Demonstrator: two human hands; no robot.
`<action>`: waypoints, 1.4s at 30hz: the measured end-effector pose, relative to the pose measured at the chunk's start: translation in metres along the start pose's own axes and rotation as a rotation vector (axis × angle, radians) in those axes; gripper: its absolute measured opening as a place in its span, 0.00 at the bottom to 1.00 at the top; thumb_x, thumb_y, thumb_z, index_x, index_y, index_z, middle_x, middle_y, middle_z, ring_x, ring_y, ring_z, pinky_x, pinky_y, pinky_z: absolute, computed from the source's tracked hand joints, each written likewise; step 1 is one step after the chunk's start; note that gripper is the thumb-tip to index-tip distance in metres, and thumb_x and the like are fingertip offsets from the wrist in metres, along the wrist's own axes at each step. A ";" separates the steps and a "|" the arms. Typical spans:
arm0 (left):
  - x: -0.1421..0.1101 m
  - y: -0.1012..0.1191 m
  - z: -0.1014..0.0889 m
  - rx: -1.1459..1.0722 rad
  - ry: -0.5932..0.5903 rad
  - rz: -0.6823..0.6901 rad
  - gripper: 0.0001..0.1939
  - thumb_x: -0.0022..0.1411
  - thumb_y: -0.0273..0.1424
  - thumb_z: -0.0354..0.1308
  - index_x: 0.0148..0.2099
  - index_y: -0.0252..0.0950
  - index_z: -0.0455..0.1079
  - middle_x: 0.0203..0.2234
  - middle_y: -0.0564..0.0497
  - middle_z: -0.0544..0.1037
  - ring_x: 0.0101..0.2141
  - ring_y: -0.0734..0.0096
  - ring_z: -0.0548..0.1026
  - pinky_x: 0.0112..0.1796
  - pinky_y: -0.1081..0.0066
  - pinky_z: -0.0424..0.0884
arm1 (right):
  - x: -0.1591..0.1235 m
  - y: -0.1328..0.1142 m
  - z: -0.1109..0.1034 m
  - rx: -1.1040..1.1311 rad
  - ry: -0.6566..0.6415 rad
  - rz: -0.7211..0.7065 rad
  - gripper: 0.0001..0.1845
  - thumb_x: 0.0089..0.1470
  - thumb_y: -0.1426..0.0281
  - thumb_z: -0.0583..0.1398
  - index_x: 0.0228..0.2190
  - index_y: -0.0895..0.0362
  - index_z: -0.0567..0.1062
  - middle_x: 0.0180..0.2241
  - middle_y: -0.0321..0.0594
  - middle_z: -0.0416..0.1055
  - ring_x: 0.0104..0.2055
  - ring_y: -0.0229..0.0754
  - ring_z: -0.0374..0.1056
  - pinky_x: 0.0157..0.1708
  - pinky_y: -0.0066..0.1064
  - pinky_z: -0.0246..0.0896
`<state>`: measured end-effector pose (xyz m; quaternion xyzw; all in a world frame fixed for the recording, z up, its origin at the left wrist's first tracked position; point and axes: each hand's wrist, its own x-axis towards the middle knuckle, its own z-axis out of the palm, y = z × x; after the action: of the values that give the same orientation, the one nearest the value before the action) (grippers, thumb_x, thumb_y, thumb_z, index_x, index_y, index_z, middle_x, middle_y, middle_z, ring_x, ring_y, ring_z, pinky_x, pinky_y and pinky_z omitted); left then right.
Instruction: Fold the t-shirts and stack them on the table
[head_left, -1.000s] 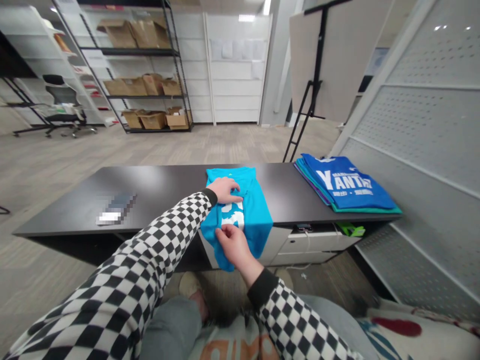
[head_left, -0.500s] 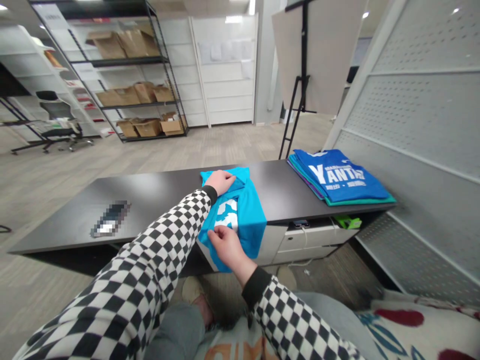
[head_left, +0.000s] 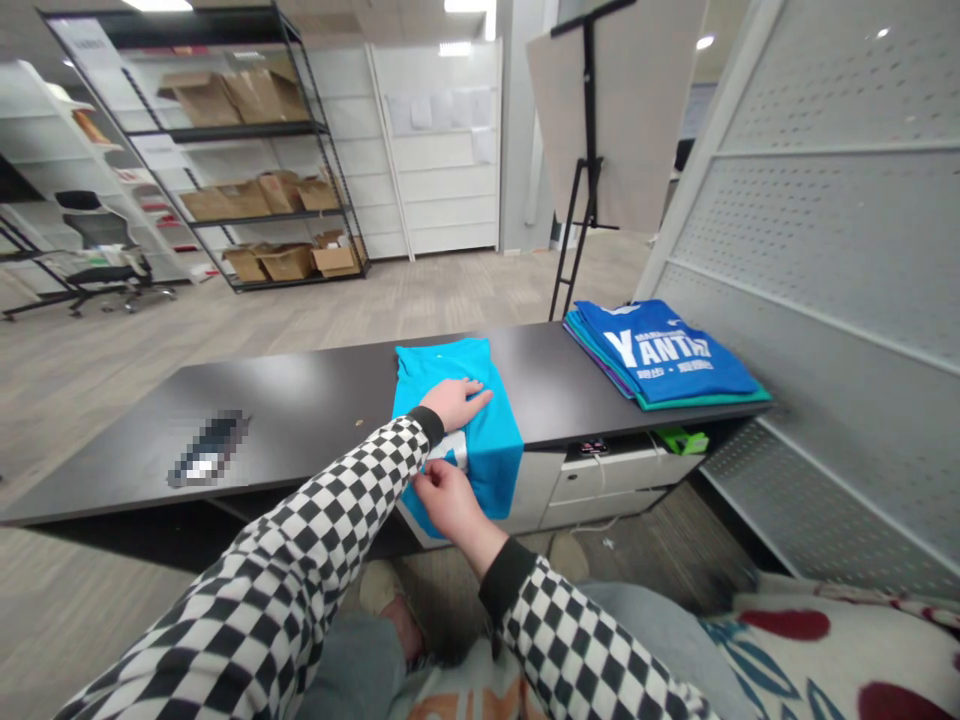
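Note:
A cyan T-shirt with white print lies folded lengthwise on the dark table, its lower part hanging over the near edge. My left hand rests flat on the middle of the shirt, fingers stretched out. My right hand pinches the hanging lower left edge of the shirt just below the table edge. Both arms wear black-and-white checked sleeves.
A stack of folded shirts with a blue one on top sits at the table's right end. A blurred dark flat object lies at the left. White drawers stand under the table; a perforated white panel runs along the right. Shelves with cardboard boxes stand behind.
My left hand slid from the shirt's upper part toward the middle and flattened. My right hand stayed pinched on the hanging edge, and the shirt lies smoother on the table.

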<state>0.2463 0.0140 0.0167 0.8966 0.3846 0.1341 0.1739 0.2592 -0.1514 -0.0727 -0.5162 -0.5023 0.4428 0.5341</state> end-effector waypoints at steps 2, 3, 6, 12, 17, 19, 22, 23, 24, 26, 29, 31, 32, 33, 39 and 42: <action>0.007 -0.010 -0.010 0.012 0.007 -0.032 0.34 0.82 0.54 0.45 0.72 0.42 0.79 0.72 0.45 0.76 0.76 0.51 0.67 0.75 0.57 0.59 | -0.002 0.002 0.000 -0.041 0.001 0.001 0.15 0.63 0.60 0.64 0.27 0.52 0.70 0.25 0.32 0.68 0.30 0.42 0.63 0.31 0.31 0.58; 0.011 -0.017 -0.016 0.051 -0.003 -0.069 0.35 0.83 0.54 0.43 0.75 0.43 0.75 0.75 0.46 0.72 0.78 0.51 0.63 0.77 0.54 0.56 | -0.003 0.004 0.000 -0.066 0.003 -0.002 0.16 0.64 0.59 0.63 0.27 0.51 0.68 0.25 0.32 0.67 0.30 0.41 0.62 0.31 0.31 0.56; 0.018 -0.046 -0.030 0.180 -0.076 -0.236 0.38 0.81 0.54 0.45 0.83 0.43 0.63 0.82 0.44 0.57 0.82 0.38 0.51 0.77 0.37 0.46 | -0.006 0.010 -0.003 -0.133 0.016 -0.003 0.17 0.65 0.57 0.62 0.28 0.51 0.68 0.26 0.32 0.67 0.32 0.42 0.63 0.32 0.32 0.54; 0.025 -0.096 -0.039 0.188 -0.072 -0.314 0.48 0.74 0.59 0.54 0.85 0.40 0.58 0.83 0.38 0.53 0.81 0.32 0.50 0.77 0.35 0.44 | -0.019 0.025 -0.014 -0.171 0.068 -0.082 0.19 0.71 0.54 0.58 0.31 0.50 0.67 0.28 0.33 0.68 0.32 0.43 0.65 0.35 0.35 0.54; 0.035 -0.129 -0.054 0.118 0.052 -0.371 0.39 0.75 0.52 0.52 0.78 0.37 0.70 0.79 0.37 0.65 0.79 0.32 0.57 0.76 0.33 0.45 | -0.034 0.023 -0.016 -0.142 0.034 -0.155 0.24 0.76 0.50 0.56 0.30 0.51 0.65 0.28 0.31 0.62 0.33 0.41 0.62 0.36 0.34 0.52; 0.035 -0.148 -0.064 0.064 0.105 -0.392 0.35 0.74 0.45 0.52 0.74 0.34 0.75 0.75 0.36 0.71 0.76 0.38 0.64 0.75 0.43 0.56 | -0.036 0.024 -0.016 -0.142 0.033 -0.139 0.24 0.76 0.50 0.56 0.31 0.51 0.65 0.29 0.31 0.62 0.34 0.41 0.61 0.37 0.34 0.52; 0.033 -0.177 -0.076 -0.024 0.184 -0.399 0.28 0.71 0.39 0.50 0.61 0.33 0.83 0.64 0.36 0.83 0.66 0.47 0.78 0.67 0.58 0.71 | -0.035 0.030 -0.013 -0.139 0.041 -0.099 0.24 0.76 0.49 0.55 0.32 0.51 0.66 0.30 0.32 0.64 0.35 0.42 0.63 0.37 0.34 0.53; 0.032 -0.185 -0.078 -0.052 0.205 -0.399 0.26 0.70 0.38 0.50 0.56 0.33 0.85 0.59 0.37 0.85 0.62 0.49 0.81 0.64 0.60 0.73 | -0.034 0.032 -0.012 -0.136 0.042 -0.087 0.23 0.76 0.49 0.55 0.33 0.51 0.67 0.30 0.32 0.65 0.35 0.42 0.63 0.38 0.35 0.54; 0.032 -0.193 -0.080 -0.081 0.221 -0.398 0.24 0.68 0.37 0.51 0.52 0.34 0.85 0.55 0.37 0.87 0.59 0.50 0.82 0.62 0.61 0.75 | -0.033 0.034 -0.011 -0.129 0.044 -0.077 0.23 0.75 0.49 0.55 0.33 0.52 0.68 0.30 0.33 0.66 0.35 0.43 0.64 0.38 0.35 0.54; 0.034 -0.205 -0.083 -0.141 0.234 -0.382 0.18 0.63 0.36 0.55 0.45 0.36 0.85 0.51 0.40 0.88 0.55 0.52 0.83 0.59 0.62 0.76 | -0.032 0.035 -0.009 -0.102 0.042 -0.060 0.23 0.75 0.49 0.56 0.33 0.52 0.69 0.31 0.34 0.68 0.36 0.44 0.65 0.39 0.35 0.56; 0.043 -0.217 -0.088 -0.228 0.222 -0.328 0.09 0.55 0.34 0.62 0.36 0.38 0.82 0.51 0.44 0.88 0.55 0.55 0.83 0.61 0.65 0.75 | -0.033 0.034 -0.008 -0.041 0.020 -0.028 0.22 0.74 0.48 0.58 0.36 0.52 0.73 0.34 0.36 0.72 0.39 0.45 0.68 0.41 0.35 0.61; 0.049 -0.221 -0.090 -0.280 0.215 -0.293 0.06 0.53 0.33 0.65 0.33 0.38 0.80 0.52 0.44 0.88 0.54 0.57 0.82 0.63 0.65 0.73 | -0.034 0.032 -0.008 -0.017 0.011 -0.004 0.21 0.73 0.48 0.59 0.38 0.52 0.75 0.36 0.38 0.75 0.40 0.46 0.70 0.42 0.36 0.63; 0.053 -0.222 -0.091 -0.304 0.218 -0.279 0.06 0.54 0.33 0.65 0.34 0.38 0.80 0.51 0.44 0.88 0.53 0.58 0.82 0.62 0.65 0.74 | -0.035 0.031 -0.008 -0.014 0.014 0.006 0.21 0.73 0.49 0.60 0.38 0.52 0.75 0.36 0.38 0.76 0.40 0.47 0.70 0.42 0.36 0.64; 0.056 -0.222 -0.091 -0.332 0.224 -0.268 0.07 0.56 0.34 0.64 0.36 0.38 0.81 0.49 0.44 0.88 0.51 0.59 0.82 0.61 0.64 0.75 | -0.035 0.031 -0.009 -0.016 0.020 0.015 0.21 0.72 0.49 0.60 0.38 0.52 0.76 0.36 0.39 0.76 0.40 0.47 0.70 0.42 0.37 0.65; 0.064 -0.219 -0.084 -0.330 0.234 -0.232 0.10 0.59 0.36 0.65 0.40 0.37 0.83 0.33 0.49 0.84 0.36 0.62 0.79 0.47 0.64 0.77 | -0.036 0.029 -0.010 -0.042 0.035 0.039 0.21 0.72 0.48 0.59 0.38 0.52 0.75 0.37 0.39 0.77 0.40 0.47 0.70 0.43 0.36 0.66; 0.061 -0.221 -0.082 -0.151 0.233 -0.181 0.13 0.58 0.35 0.64 0.43 0.37 0.86 0.35 0.48 0.84 0.38 0.59 0.79 0.48 0.64 0.76 | -0.040 0.030 -0.010 -0.046 0.029 0.053 0.22 0.72 0.47 0.59 0.38 0.52 0.74 0.37 0.39 0.76 0.39 0.46 0.69 0.42 0.36 0.66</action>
<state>0.1146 0.2184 0.0059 0.8210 0.4703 0.2493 0.2065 0.2660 -0.1897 -0.1057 -0.5477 -0.4907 0.4377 0.5173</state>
